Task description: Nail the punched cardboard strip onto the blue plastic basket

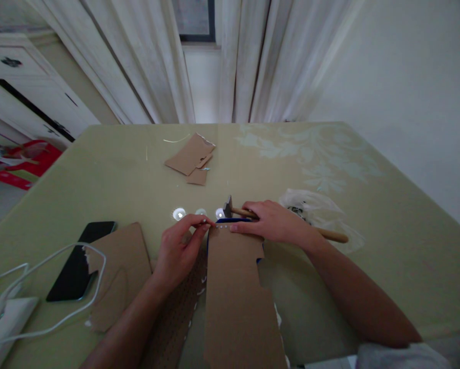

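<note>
A long brown cardboard piece [237, 297] stretches from the near edge up to both hands. Small white dots [221, 226] run in a row along its far end, and a blue edge shows beneath it there. At its far left corner, my left hand [180, 251] is pinched closed on something small and reddish that I cannot make out. My right hand [274, 220] is wrapped over the wooden handle of a hammer [227, 206], the metal head sticking out to the left. The right thumb presses on the cardboard beside the dots.
Several shiny round spots [179, 214] lie beyond the left hand. Cardboard scraps [189, 155] rest farther back. At left are a black phone [80, 266], another cardboard piece [122, 277] and a white cable [105, 264]. A clear plastic bag [314, 202] lies right of the hammer.
</note>
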A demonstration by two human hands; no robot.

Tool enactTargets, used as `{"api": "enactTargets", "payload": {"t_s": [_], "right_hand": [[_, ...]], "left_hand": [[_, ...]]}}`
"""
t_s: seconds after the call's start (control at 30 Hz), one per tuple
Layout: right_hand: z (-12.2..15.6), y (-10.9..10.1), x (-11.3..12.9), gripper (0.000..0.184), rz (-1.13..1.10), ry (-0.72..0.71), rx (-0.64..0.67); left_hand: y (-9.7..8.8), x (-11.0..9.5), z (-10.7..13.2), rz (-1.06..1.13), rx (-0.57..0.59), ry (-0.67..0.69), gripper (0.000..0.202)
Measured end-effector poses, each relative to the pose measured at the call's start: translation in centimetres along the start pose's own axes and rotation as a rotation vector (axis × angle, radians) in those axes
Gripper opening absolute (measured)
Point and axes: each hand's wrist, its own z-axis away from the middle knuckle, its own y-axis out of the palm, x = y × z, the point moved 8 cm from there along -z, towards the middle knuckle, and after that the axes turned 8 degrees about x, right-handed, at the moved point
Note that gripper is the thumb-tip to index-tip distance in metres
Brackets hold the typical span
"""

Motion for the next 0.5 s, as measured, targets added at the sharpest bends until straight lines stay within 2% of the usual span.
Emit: {"api": "enactTargets", "payload": {"t_s": [0.5], "right_hand": [[0.06,-0.15,0.09,0.075,0.010,0.008,0.005]], "left_hand": [[-0.01,-0.82,-0.31,-0.013,0.021,0.024,0.016]]}}
